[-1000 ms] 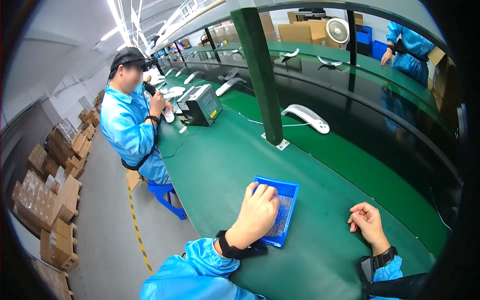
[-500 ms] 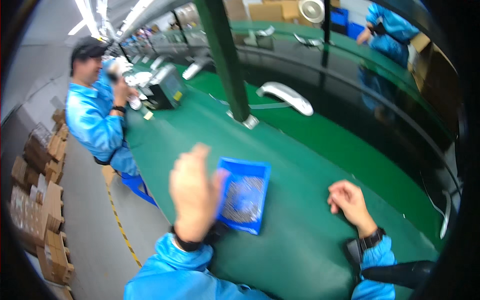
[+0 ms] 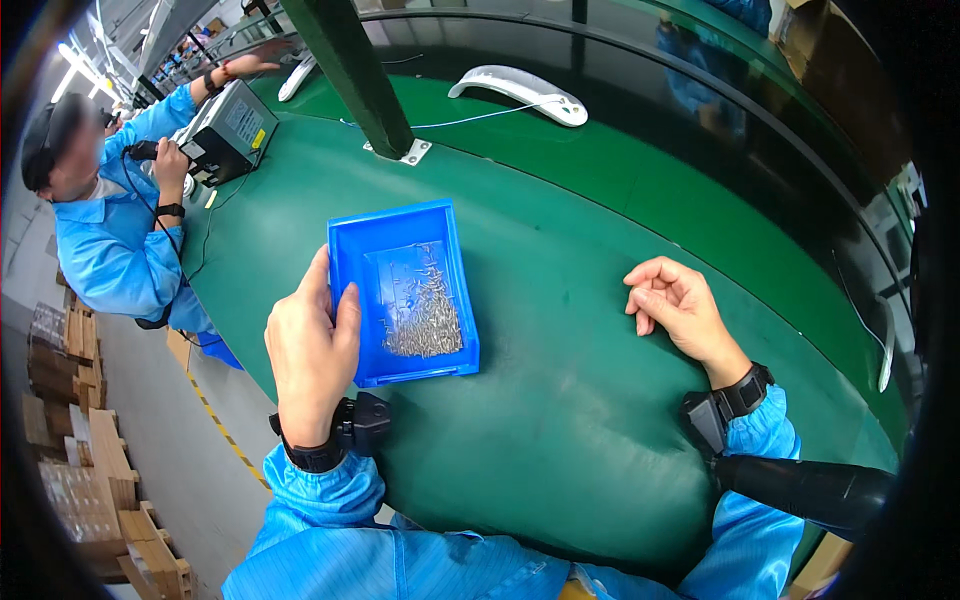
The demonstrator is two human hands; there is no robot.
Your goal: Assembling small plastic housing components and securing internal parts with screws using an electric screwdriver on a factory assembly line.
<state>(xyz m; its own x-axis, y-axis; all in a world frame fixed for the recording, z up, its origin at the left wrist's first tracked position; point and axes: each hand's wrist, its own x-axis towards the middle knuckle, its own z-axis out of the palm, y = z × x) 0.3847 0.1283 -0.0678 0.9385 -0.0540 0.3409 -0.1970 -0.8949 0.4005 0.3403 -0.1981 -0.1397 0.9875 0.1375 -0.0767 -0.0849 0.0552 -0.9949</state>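
The smooth green surface (image 3: 560, 300) stretches before you. On it, left of centre, sits the rectangular blue plastic tray (image 3: 458, 270). Your bare left hand (image 3: 310, 350) is at the tray's left wall, thumb and forefinger spread; whether they grip it cannot be told. Your bare right hand (image 3: 680, 310) curls loosely, well apart from the tray, its palm hidden. Thin silvery metal pieces (image 3: 428, 325) lie heaped toward the tray's near right corner.

Curved white piece (image 3: 520, 86), green post (image 3: 355, 80)
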